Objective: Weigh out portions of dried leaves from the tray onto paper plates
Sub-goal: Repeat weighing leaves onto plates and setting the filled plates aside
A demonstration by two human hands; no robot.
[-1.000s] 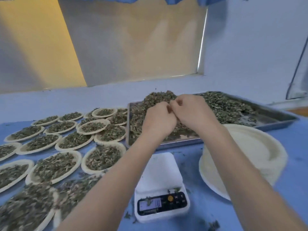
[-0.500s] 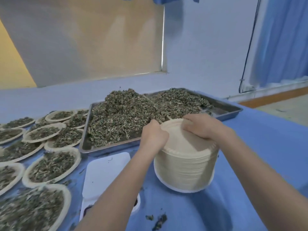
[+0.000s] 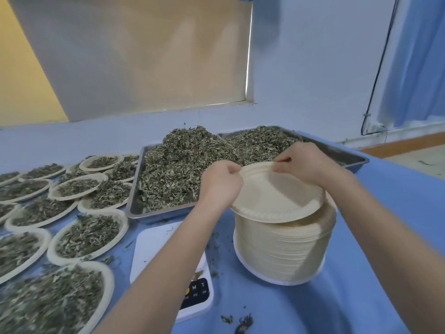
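Both hands, left point(image 3: 222, 183) and right point(image 3: 304, 162), pinch the top plate's point(image 3: 274, 196) far rim, tilting it to peel it off the stack point(image 3: 284, 251).

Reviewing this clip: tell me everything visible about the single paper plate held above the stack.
The round cream paper plate has a ridged rim and is empty. It tilts, far edge raised, near edge lying on the tall stack of matching plates. The left hand pinches its far-left rim, and the right hand pinches its far-right rim.
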